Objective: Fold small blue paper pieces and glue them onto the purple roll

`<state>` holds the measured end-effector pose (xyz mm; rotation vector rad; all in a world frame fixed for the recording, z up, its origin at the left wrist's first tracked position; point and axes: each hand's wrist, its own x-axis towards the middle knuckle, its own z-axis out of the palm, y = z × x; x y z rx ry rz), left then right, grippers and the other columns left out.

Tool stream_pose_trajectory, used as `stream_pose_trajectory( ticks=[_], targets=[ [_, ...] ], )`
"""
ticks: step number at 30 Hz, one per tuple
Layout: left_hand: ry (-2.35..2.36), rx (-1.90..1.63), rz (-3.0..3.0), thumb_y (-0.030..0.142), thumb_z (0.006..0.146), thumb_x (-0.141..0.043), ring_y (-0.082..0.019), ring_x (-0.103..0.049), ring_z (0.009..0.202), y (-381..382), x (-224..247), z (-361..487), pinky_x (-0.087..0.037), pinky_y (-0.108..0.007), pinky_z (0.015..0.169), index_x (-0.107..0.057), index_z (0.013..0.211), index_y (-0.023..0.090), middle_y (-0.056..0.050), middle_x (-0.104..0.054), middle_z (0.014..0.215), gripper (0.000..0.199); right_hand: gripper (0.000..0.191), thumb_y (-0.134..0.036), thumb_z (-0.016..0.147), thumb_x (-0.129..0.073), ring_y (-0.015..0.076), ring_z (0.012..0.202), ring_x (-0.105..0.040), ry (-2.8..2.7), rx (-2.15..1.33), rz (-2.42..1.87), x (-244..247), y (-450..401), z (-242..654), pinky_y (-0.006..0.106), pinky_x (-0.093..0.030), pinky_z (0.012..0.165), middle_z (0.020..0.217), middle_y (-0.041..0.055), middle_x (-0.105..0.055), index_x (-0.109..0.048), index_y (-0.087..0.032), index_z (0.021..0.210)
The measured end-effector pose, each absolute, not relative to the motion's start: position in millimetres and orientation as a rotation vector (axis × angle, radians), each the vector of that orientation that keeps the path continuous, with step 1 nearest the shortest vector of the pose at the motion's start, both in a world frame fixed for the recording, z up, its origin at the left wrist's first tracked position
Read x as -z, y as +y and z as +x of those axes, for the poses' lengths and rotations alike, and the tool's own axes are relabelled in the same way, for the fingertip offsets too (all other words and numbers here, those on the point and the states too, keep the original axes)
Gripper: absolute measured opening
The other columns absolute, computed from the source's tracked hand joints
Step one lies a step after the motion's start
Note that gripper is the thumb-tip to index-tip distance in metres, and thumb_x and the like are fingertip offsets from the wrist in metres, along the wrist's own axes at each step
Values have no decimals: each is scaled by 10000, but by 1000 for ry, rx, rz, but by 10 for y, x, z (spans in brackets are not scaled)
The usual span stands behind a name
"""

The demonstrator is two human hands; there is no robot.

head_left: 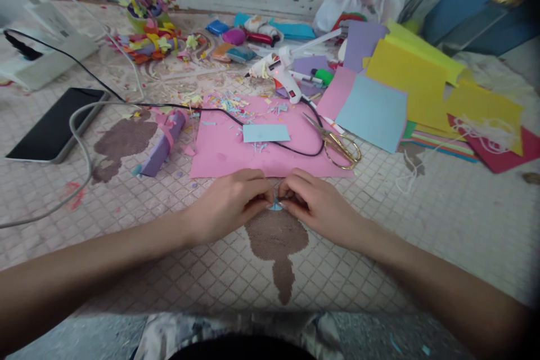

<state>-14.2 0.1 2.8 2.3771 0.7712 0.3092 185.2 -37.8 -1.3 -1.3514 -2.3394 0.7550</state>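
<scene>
- Worktop: patterned cover, pink sheet lying flat.
- Left hand and right hand: fingertips pinching one small blue piece, nearside of the sheet.
- Scissors: across the sheet's right edge.
- Glue gun: at its far edge.

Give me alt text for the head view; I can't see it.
Left hand and right hand pinch a small blue piece above a patterned tablecloth. Beyond them, a pink sheet bears a blue strip and scraps, with scissors at right and a white glue gun near its far edge.
</scene>
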Motion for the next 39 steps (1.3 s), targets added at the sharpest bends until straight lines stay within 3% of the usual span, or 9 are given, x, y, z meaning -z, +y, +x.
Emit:
stream_pose_trajectory(
  ticks=[21, 31, 39],
  targets=[
    [800, -345, 2376, 165, 855, -498, -131, -517, 771, 12, -12, -108, -401, -237, 654, -553, 816, 156, -20, -555, 851, 68, 51, -138, 834, -530, 143, 778, -511, -2344, -728, -1333, 37, -384, 1852, 262, -383, 654, 846, 12, -526, -501, -181, 834],
    [861, -343, 2405, 154, 817, -529, -112, -501, 671, -7, -24, -81, -377, -224, 580, -563, 805, 155, -11, -556, 811, 36, 38, -148, 843, -519, 148, 786, -510, -2352, -721, -1337, 29, -388, 1858, 269, -390, 661, 858, 17, -525, -499, -181, 843],
    [799, -350, 2324, 140, 830, -499, -123, -524, 728, 46, -19, -94, -408, -233, 625, -570, 783, 148, -21, -574, 812, 85, 47, -139, 831, -521, 139, 768, -505, -2337, -717, -1322, 26, -388, 1852, 259, -385, 647, 841, 11, -521, -503, -182, 833]
  ],
)
